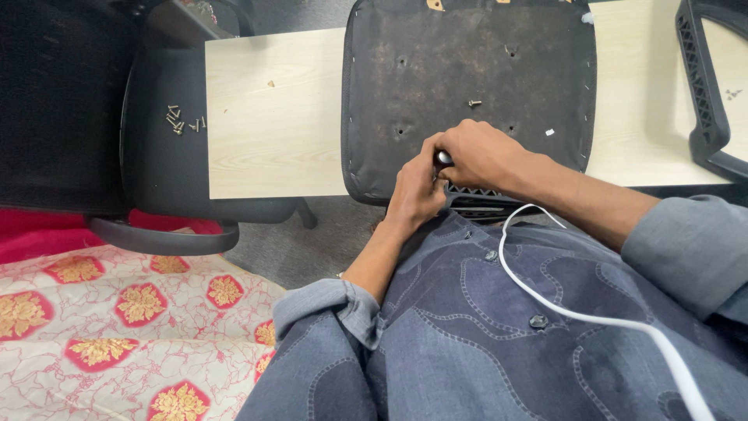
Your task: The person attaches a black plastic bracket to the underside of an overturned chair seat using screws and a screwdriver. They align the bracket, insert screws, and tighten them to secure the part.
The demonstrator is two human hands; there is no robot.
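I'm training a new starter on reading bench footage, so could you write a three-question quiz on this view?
1. True or false: the loose brass-coloured screws lie on the black office chair seat, not on the pale wooden board.
2. Multiple choice: where do the left hand and right hand meet? A) at the near edge of the upturned dark fabric-backed seat cushion; B) over the red floral cloth; C) on the board's left end.
3. What lies alone on the cushion's underside above the hands?

Key: 1 true. 2 A. 3 a single screw.
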